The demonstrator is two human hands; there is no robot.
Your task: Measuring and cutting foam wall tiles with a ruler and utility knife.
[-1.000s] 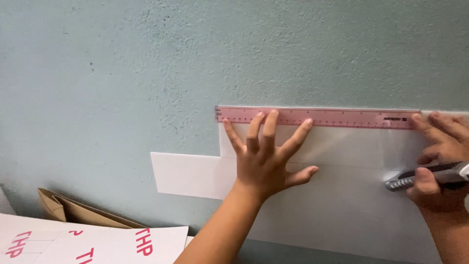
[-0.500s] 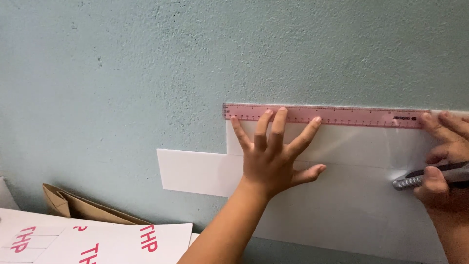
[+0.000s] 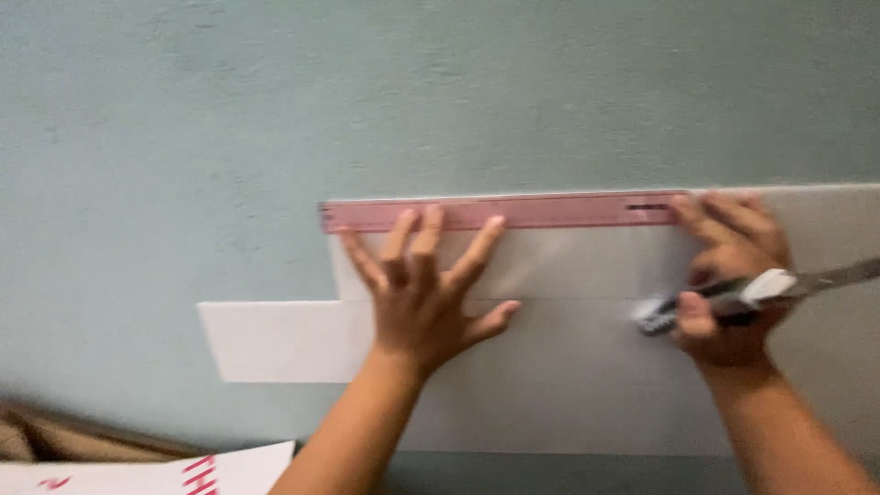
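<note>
Ruler, pink, lay along the top edge of the white sheet on the blue-green surface. Left hand pressed it flat, fingers splayed, apparently to prevent slipping. Right hand gripped a utility knife while steadying the ruler's end.

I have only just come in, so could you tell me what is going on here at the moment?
A person is working on a large white sheet lying on a blue-green surface. The left hand is spread flat on the sheet, its fingertips on a pink ruler laid along the sheet's top edge. The right hand grips a utility knife below the ruler's right end, with its fingers touching that end. White cards with red lettering lie at the lower left.
</note>
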